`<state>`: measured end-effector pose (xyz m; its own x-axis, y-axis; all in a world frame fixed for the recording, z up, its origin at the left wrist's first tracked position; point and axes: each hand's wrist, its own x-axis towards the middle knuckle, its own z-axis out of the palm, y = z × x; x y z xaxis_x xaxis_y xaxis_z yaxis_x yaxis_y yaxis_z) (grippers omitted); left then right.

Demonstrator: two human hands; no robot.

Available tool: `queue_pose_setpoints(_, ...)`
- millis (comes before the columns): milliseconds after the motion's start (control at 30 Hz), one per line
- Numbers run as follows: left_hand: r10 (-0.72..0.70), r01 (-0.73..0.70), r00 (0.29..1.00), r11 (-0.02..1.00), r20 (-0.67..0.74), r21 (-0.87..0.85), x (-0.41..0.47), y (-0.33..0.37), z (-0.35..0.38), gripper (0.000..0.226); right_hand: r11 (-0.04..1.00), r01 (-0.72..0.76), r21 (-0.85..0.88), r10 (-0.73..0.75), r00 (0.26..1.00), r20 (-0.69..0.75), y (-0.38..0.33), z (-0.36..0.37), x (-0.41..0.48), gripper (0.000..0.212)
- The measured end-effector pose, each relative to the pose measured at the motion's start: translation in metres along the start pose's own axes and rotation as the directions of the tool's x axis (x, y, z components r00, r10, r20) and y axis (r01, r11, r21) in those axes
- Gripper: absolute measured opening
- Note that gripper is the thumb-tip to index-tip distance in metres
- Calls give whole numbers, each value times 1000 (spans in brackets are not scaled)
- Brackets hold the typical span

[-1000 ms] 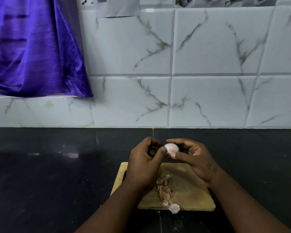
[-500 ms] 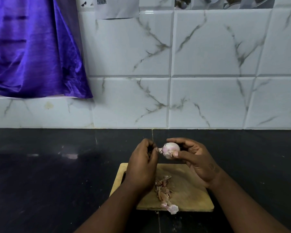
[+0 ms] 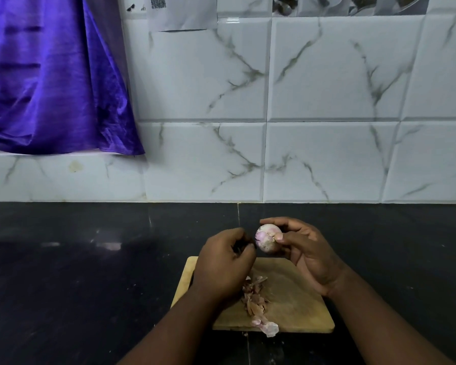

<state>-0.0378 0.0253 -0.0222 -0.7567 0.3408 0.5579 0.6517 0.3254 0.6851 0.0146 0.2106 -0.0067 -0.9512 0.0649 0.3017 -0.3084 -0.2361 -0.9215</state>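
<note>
My right hand (image 3: 311,255) holds a small pinkish-white onion (image 3: 266,237) above the far edge of a wooden cutting board (image 3: 298,309), thumb on its front and fingers curled over the top. My left hand (image 3: 221,268) is just left of the onion, a small gap apart. Its fingers are curled round a small dark object (image 3: 241,248) that I cannot identify. A heap of dry peels (image 3: 254,299) lies in the middle of the board, and one pale peel (image 3: 269,328) hangs over the near edge.
The board lies on a black stone counter (image 3: 77,285) that runs to a white marble-tiled wall (image 3: 327,159). A purple cloth (image 3: 50,88) hangs at the upper left, ending above the counter.
My left hand has drawn back from the onion to the left and down. The right hand has turned the onion, so more of its surface shows.
</note>
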Motion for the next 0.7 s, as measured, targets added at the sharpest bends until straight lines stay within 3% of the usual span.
queue_pose_setpoints(200, 148, -159, 976, 986, -160, -58, 1, 4, -5, 12, 999, -26, -38, 24, 998, -56, -1, 3, -1, 27)
queue_pose_setpoints(333, 264, -270, 953, 962, -149, -23, 3, 4, -7, 17, 990, -31, -141, 21, 997, -68, -1, 4, -2, 21)
queue_pose_setpoints(433, 294, -295, 942, 955, -162, 17, 6, 1, -7, 18, 983, -20, -185, 4, 996, -86, -1, 5, -3, 33)
queue_pose_setpoints(700, 304, -299, 940, 953, -153, 50, 5, -2, -6, 15, 976, 9, -216, -31, 995, -99, 1, 6, -3, 36)
